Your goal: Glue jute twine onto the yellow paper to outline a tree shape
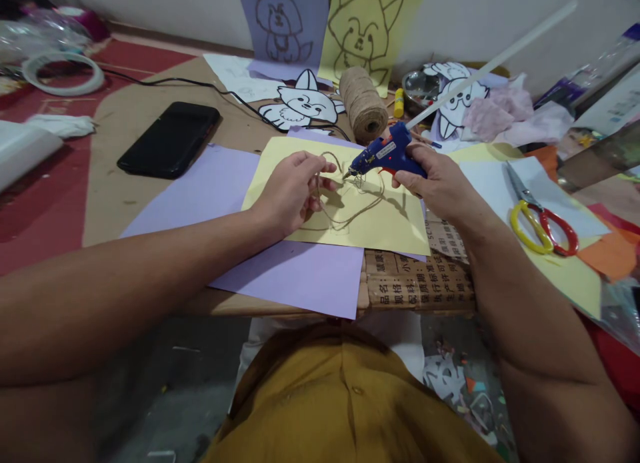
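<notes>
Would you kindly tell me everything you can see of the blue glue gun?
The glue gun has a blue, plastic-looking body with a pale label, a red light and a red trigger. A long whitish stick juts up rightward from its back. The right hand grips it; the nozzle points down-left over the yellow sheet; whether it touches is unclear.

A black phone [170, 140] lies on brown cardboard [109, 163] — left of it, a pale tape roll [64, 89].

Dim, diffuse light. My right hand [443, 183] casts soft shadows on the yellow sheet [400, 233]; below that sheet, the floor [150, 370] darkens; beside it, my forearms [150, 276] look stretched, slightly blurred.
</notes>
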The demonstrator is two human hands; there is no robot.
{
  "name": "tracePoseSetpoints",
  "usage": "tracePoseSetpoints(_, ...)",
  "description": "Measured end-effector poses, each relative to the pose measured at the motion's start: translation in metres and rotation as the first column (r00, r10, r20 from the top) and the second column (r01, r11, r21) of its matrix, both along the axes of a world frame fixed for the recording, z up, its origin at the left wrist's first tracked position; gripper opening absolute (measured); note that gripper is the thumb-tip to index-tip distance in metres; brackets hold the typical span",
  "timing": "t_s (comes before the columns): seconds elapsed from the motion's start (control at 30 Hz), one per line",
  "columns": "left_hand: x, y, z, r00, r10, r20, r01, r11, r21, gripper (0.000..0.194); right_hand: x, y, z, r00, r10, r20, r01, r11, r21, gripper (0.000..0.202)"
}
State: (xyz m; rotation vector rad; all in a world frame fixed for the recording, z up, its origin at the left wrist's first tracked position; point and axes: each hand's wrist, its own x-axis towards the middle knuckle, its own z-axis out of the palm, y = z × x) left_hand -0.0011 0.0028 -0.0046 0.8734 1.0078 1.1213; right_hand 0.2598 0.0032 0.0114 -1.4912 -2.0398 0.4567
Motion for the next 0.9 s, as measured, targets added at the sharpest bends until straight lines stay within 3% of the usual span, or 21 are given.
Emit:
tracePoseSetpoints(0.33,0.000,0.000,0.000,1.000,0.009,0.024,-0.009,1.000,-0.010,0.015,-0.004,0.001,-0.004,0.999,-0.025,-0.040,0.025,1.000,-0.007,0.039)
tracePoseSetpoints(0.9,0.000,0.000,0.001,1.000,-0.003,0.006,0.004,1.000,-0.028,0.012,-0.004,-0.011,0.012,0.997,0.063,-0.040,-0.066,0.995,-0.069,0.027)
